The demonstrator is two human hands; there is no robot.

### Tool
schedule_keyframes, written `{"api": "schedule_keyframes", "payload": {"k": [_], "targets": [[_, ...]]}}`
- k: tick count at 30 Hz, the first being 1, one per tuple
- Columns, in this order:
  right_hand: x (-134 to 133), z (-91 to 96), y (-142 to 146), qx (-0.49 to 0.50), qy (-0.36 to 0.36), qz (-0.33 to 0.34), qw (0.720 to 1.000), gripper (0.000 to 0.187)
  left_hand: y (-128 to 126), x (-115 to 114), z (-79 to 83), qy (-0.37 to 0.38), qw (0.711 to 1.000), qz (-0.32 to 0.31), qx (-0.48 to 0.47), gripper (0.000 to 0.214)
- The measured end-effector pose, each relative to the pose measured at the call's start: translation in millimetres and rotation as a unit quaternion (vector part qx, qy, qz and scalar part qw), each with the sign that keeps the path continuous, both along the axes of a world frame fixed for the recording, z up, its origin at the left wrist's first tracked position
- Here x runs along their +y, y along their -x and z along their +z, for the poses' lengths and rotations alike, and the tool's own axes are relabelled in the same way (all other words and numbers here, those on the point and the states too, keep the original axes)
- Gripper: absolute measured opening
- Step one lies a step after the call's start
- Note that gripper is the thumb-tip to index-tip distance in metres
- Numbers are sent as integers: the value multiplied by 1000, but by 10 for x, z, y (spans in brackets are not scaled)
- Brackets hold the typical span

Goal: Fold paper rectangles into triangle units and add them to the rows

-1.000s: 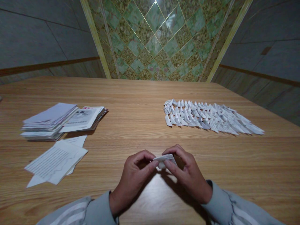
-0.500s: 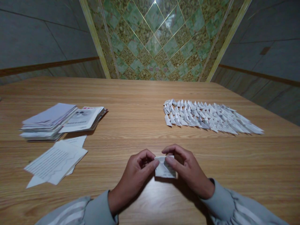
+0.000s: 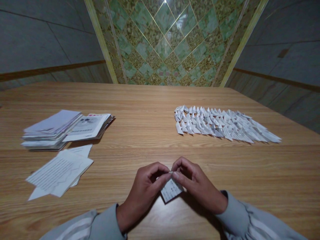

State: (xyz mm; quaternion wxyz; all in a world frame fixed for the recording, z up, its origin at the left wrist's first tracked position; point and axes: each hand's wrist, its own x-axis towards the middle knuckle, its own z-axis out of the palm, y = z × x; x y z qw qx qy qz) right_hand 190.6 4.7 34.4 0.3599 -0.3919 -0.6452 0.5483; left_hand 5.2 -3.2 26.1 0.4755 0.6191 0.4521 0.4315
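A small folded piece of printed paper [image 3: 172, 190] is held just above the table, tilted with one corner pointing toward me. My left hand [image 3: 150, 186] pinches its top corner between thumb and fingers. From the other side my right hand [image 3: 196, 182] pinches the same corner, so the two thumbs nearly meet there. The fingers cover that upper corner, and its folds are hidden. Lines of print show on the face turned up to me.
Several rows of folded paper boats [image 3: 212, 123] stand at the right on the wooden table [image 3: 140, 100]. To the left lie a stack of papers [image 3: 52, 123], a printed booklet [image 3: 87, 126] and loose torn sheets [image 3: 61, 170]. Beyond the table rises a tiled wall [image 3: 163, 50].
The folded paper has turned from lying square to standing on a corner. Both hands have drawn together at its top corner, with the fingertips now close to each other.
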Motion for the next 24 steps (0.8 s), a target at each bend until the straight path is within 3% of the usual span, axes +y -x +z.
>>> {"api": "schedule_keyframes", "payload": {"k": [6,9,12,14,17,24], "targets": [[-11,-18,2,2,-5,-2,1000,29,20,-25,15,-122,990,4,70,14],[-14,-6,3,-6,-14,-8,1000,25,29,-39,-13,-132,988,10,82,12],[-8,6,-8,-2,-37,-43,998,24,30,-52,-40,-90,994,23,58,9],[2,15,-25,-8,-70,-81,994,23,23,-48,-39,-33,999,29,24,17],[16,24,-51,-17,-113,-117,986,22,3,-23,-7,48,998,26,-41,13],[-2,11,-36,-22,-160,-129,979,23,-9,8,34,68,993,30,-94,20]]}}
